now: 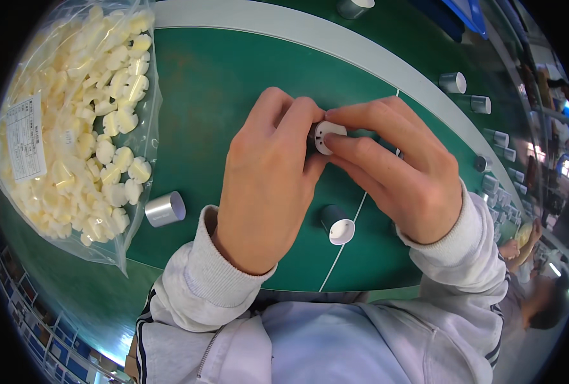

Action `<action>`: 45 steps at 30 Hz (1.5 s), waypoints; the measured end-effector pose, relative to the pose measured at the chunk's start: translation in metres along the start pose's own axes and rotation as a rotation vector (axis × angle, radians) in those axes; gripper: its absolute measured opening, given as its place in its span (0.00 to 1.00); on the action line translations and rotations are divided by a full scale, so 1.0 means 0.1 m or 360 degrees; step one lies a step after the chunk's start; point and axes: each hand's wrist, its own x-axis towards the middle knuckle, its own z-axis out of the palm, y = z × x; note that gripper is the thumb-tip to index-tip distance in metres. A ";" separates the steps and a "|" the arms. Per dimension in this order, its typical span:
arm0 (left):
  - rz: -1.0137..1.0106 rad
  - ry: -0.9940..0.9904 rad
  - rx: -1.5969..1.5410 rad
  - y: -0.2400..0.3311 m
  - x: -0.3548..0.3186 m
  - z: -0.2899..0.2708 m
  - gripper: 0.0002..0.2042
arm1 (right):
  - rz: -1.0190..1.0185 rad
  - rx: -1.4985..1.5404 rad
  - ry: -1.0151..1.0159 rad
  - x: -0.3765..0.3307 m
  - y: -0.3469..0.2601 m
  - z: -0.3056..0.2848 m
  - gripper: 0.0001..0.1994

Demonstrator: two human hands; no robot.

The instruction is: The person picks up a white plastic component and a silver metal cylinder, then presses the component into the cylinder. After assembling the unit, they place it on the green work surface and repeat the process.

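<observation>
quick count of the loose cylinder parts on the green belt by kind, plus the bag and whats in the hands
Open silver cylinder lying by the bag: 1
Cylinder with white cap below the hands: 1
White-capped piece held between left hand and right hand, at: 1
Silver cylinders along the far belt edge, first at: about 8, the far ones too small to be sure
Clear bag of pale caps: 1
Total: about 12

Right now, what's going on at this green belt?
A person's left hand and right hand together pinch a small cylinder with a white cap above the green belt. Another capped cylinder and a silver tube lie nearby. A clear bag of white caps sits at the left.
</observation>
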 end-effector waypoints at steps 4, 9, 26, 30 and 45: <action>-0.0002 0.0012 0.0002 0.00 0.00 0.01 0.14 | 0.0022 -0.0070 -0.0043 0.03 -0.04 -0.03 0.14; -0.0004 0.0023 0.0014 0.01 0.00 0.01 0.14 | -0.0015 -0.0065 -0.0051 0.03 0.04 -0.05 0.15; -0.0004 -0.0027 0.0072 0.03 -0.02 0.00 0.15 | 0.0058 -0.0204 -0.0226 0.05 0.05 -0.07 0.16; 0.0039 -0.0033 0.0125 0.00 -0.01 -0.03 0.15 | 0.0126 -0.0317 -0.0139 0.11 0.01 -0.06 0.17; 0.0066 -0.0002 0.0080 0.01 -0.02 0.01 0.13 | 0.0087 -0.0417 -0.0065 -0.04 0.02 -0.05 0.17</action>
